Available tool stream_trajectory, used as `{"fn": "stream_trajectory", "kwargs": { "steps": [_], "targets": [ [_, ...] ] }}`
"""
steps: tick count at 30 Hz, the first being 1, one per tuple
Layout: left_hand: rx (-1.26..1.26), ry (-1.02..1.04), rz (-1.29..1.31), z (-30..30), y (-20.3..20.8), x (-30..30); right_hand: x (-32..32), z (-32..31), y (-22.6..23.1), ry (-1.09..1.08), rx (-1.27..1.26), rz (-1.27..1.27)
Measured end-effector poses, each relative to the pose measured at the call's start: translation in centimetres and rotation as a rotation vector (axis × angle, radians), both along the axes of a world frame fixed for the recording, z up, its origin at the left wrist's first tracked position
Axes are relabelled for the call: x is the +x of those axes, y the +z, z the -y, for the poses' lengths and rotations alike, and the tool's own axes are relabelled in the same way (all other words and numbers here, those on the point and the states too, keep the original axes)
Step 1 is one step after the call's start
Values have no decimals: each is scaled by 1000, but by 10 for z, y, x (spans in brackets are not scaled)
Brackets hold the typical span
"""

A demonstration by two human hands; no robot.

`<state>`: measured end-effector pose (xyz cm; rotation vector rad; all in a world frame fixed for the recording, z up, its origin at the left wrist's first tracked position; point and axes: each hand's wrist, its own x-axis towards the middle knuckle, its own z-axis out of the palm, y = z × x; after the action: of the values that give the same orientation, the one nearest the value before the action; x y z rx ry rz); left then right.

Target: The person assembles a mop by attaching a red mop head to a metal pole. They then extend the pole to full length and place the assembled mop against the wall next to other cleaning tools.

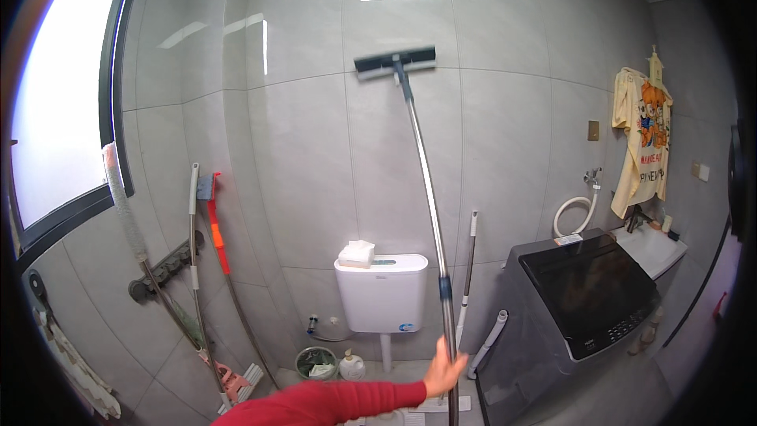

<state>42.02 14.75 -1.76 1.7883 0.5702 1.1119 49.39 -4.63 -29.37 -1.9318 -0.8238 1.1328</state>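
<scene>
My left hand [445,371], in a red sleeve [339,401], is closed round the lower part of a long-handled squeegee [426,181]. Its silver telescopic pole has dark blue collars and rises, tilted slightly left, away from me. At the top, the wide dark squeegee head [416,57] with a pale grey strip lies at the grey tiled wall [300,142], near a horizontal joint; whether it touches cannot be told. The pole's lower end runs out of the picture. My right hand is out of sight.
Below stands a white toilet cistern [382,300] with a tissue pack [356,253] on it. Right are a dark washing machine [587,292], a sink [654,248] and a hanging yellow shirt [643,138]. Left, a red-handled brush [218,229] and mops lean near a window [59,87].
</scene>
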Motion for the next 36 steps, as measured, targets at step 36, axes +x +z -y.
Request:
{"fn": "stream_trajectory", "kwargs": {
  "steps": [36],
  "targets": [
    [-923, -390, 86, 57, -24, 122, 56, 133, 43, -388, -86, 74]
  ]
}}
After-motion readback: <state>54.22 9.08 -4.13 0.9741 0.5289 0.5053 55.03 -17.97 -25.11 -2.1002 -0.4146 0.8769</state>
